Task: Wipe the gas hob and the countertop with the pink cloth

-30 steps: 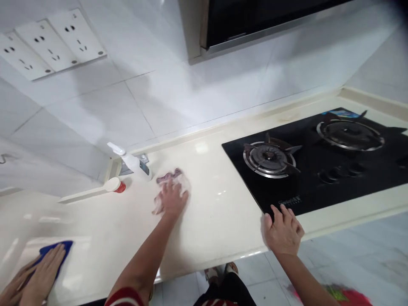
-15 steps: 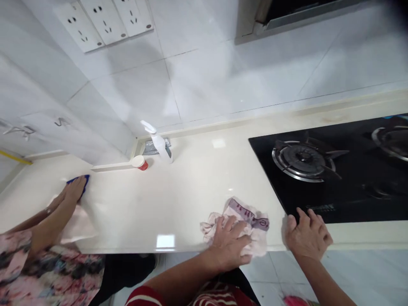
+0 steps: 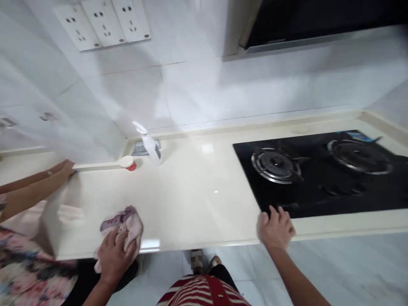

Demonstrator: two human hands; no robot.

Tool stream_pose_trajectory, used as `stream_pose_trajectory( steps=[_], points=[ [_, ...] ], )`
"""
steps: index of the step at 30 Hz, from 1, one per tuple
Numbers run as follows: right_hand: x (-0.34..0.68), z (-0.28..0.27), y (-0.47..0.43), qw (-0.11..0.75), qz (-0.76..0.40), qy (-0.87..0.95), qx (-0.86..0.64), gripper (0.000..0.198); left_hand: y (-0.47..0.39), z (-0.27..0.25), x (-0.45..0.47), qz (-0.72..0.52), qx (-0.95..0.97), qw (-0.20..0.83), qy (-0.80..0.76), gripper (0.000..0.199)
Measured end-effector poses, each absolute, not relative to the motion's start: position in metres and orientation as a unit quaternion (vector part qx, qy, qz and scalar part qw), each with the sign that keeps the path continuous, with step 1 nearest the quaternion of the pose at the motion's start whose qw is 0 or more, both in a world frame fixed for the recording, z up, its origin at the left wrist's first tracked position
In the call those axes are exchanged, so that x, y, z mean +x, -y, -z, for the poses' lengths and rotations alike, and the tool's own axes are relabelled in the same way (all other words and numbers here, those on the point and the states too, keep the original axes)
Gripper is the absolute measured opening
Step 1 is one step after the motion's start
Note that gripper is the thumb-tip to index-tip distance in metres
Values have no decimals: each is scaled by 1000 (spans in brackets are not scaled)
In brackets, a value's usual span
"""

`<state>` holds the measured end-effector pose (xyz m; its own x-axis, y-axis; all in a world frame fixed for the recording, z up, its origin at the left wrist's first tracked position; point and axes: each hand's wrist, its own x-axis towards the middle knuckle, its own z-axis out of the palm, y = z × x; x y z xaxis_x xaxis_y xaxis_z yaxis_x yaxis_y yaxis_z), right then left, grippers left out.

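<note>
A crumpled pale pink cloth (image 3: 132, 225) with a purple printed band lies near the counter's front edge, left of the middle. My left hand (image 3: 116, 255) is pressed on it from above, its fingers bent into the folds. At the front left corner of the black gas stove (image 3: 306, 195) rests my right hand (image 3: 276, 227), fingers apart and holding nothing. Its fingertips touch the glass, and the palm is by the counter's edge.
A white spray bottle (image 3: 151, 148) stands by the back wall, beside a red and white paper cup (image 3: 128, 162) and a flat grey packet (image 3: 139, 148). Another person's arms (image 3: 38, 182) reach over the counter (image 3: 181, 191) at the left. A range hood (image 3: 306, 25) overhangs the stove.
My left hand has slid the cloth far to the left along the counter. My right hand stays at the stove's corner. The other person's hands have shifted slightly, and the view has turned rightward.
</note>
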<state>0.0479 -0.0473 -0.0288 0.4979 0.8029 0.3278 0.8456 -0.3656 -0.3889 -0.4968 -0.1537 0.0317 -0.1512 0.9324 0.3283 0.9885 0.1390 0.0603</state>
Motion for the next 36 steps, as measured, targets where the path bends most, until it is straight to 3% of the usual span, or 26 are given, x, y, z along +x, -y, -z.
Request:
stream_pose_trajectory(
  steps=[4,10,17,24,29,32,36],
  points=[
    [44,24,42,237,47,496,-834,50,136,-21,-443,137,-642,134,742,31],
    [44,27,37,228,43,489,-841,50,111,-19,-351,118,-813,74,565,28],
    [44,22,29,222,18,479,-849,46,64,-15,-254,112,-900,-47,419,48],
    [50,13,30,239,-10,480,-844,42,38,-21,-165,67,-932,-78,348,68],
    [56,3,31,275,-20,487,-829,43,36,-20,-142,82,-934,-100,333,66],
    [41,-10,32,320,-11,480,-817,46,32,-16,-151,167,-914,-186,319,66],
    [-7,-26,49,358,-93,617,-695,41,21,-14,-181,343,-736,-423,401,60]
  ],
)
